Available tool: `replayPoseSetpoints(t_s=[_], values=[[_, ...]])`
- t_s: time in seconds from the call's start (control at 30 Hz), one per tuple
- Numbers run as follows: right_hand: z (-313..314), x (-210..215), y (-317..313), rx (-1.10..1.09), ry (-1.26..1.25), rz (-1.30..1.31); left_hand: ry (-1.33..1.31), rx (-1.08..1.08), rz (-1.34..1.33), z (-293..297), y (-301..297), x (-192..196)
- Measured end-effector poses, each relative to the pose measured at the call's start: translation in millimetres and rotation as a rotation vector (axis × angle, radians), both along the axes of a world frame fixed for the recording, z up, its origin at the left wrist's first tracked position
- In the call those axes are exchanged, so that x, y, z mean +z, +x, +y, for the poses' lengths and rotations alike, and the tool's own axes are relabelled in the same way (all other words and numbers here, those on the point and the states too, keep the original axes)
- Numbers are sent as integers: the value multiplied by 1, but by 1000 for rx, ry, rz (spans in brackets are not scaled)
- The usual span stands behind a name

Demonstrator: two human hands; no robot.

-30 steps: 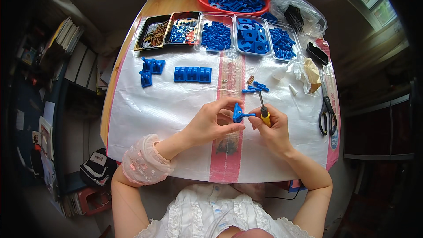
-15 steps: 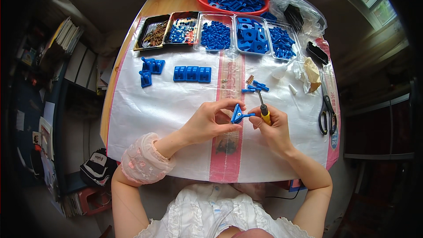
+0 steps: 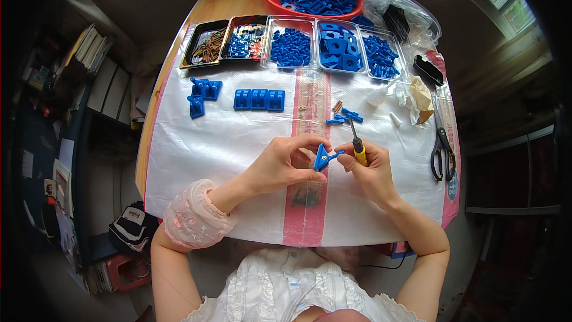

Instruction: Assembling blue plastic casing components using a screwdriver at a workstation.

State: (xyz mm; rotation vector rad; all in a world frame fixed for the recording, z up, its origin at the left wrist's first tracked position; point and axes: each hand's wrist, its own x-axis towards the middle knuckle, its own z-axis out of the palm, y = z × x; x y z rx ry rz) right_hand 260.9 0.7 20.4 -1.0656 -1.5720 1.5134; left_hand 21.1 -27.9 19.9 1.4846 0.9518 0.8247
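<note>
At far left, a black-and-white bag (image 3: 128, 226) with lettering on its front sits below the table. On the white sheet (image 3: 214, 143) covering the tabletop, a loose cluster of blue brackets (image 3: 205, 90) lies just left of three more in a neat row (image 3: 259, 100). At center, the person's left hand (image 3: 277, 166) grips the base of a blue assembly (image 3: 319, 158) between thumb and fingers, above the printed pink-edged strip (image 3: 304, 229). A small round fastener shows at the assembly's joint, and its thin arm points right. There, the right hand (image 3: 375, 170) curls around the yellow-and-black handle of a screwdriver (image 3: 359, 152), blade angled away, beyond the work, toward loose blue levers (image 3: 347, 117). Thumb and forefinger meet the arm's end, though whether they pinch or merely touch it is hard to tell. The step in hand looks like checking how the arm sits or swings at its joint; the next move seems to call for a steady base and, if tightening is needed, the blade turned back to the fastener. At right, beyond black-handled scissors (image 3: 442, 158), colored print marks the sheet's pink border (image 3: 451, 188).
</note>
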Motion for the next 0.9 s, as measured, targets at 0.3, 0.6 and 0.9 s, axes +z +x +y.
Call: replayPoseSetpoints(t_s=[0.3,0.6,0.9], values=[[-9,0,-2,-23,214,-64,25,102,-25,-1,2,-8],[-10,2,-1,-2,257,-60,105,24,-82,2,2,-9],[-9,-2,4,20,309,-90,93,18,-44,2,1,-5]])
